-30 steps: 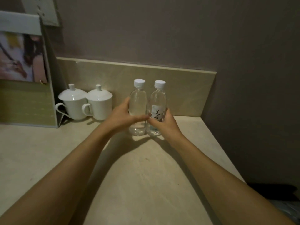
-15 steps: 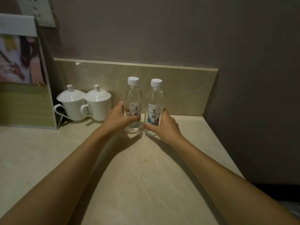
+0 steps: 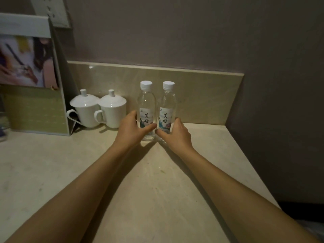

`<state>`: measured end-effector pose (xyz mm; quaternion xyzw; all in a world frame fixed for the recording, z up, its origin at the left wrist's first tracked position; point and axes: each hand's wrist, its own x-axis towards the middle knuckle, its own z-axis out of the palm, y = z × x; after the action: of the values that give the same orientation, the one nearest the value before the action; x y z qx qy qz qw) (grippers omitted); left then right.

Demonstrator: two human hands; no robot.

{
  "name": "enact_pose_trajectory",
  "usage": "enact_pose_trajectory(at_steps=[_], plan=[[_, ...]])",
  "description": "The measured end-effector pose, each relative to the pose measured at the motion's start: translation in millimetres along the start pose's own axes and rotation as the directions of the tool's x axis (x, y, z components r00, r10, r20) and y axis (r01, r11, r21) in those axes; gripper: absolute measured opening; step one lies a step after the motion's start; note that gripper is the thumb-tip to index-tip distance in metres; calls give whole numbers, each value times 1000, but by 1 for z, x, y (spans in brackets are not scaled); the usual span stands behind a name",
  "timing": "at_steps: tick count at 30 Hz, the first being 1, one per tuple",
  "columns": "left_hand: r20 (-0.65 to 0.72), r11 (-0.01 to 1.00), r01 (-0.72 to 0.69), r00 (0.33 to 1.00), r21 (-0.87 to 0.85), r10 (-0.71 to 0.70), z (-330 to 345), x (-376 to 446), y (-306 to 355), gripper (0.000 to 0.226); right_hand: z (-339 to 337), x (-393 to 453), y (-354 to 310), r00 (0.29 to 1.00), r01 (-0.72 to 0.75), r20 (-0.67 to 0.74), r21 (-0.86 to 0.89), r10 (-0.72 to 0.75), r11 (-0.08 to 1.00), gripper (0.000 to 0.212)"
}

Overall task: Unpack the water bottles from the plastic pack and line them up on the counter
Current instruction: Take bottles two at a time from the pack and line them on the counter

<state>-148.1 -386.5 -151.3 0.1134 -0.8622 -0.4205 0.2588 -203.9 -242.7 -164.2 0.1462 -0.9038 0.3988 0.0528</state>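
Against the backsplash, past two lidded cups (image 3: 98, 111), the left hand (image 3: 130, 129) wrapped the left bottle (image 3: 147, 109) low; the right hand (image 3: 176, 135) wrapped the right bottle (image 3: 167, 109). Both bottles stood upright, side by side on the table (image 3: 52, 163), labels with brush-style characters facing the camera, too small to read.

You face a dim corner where a mauve-grey wall (image 3: 175, 28) meets a beige stone counter (image 3: 35, 172) with a low matching backsplash (image 3: 201, 95). A white wall socket (image 3: 52, 11) sits up at your left, above a standing printed display board (image 3: 29, 76).
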Motion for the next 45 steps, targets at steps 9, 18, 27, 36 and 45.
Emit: enact_pose_trajectory(at_steps=[9, 18, 27, 36, 45], plan=[[-110, 972, 42, 994, 230, -17, -3, -7, -6, 41, 1, 4, 3, 999, 29, -22, -32, -30, 999, 49], [-125, 948, 33, 992, 318, 8, 1, 3, -17, 39, 15, 16, -1, 997, 68, -20, -16, -68, 998, 46], [-218, 957, 143, 972, 254, -87, 2, 2, -12, 45, 26, 24, -7, 998, 58, -32, -5, -58, 998, 46], [-144, 831, 67, 989, 552, 15, 5, 15, -8, 41, 31, 34, -10, 996, 82, -23, -30, -83, 996, 44], [-91, 785, 91, 995, 613, -44, 5, 33, -11, 36, 37, 43, -19, 998, 68, -9, -35, -68, 997, 46]])
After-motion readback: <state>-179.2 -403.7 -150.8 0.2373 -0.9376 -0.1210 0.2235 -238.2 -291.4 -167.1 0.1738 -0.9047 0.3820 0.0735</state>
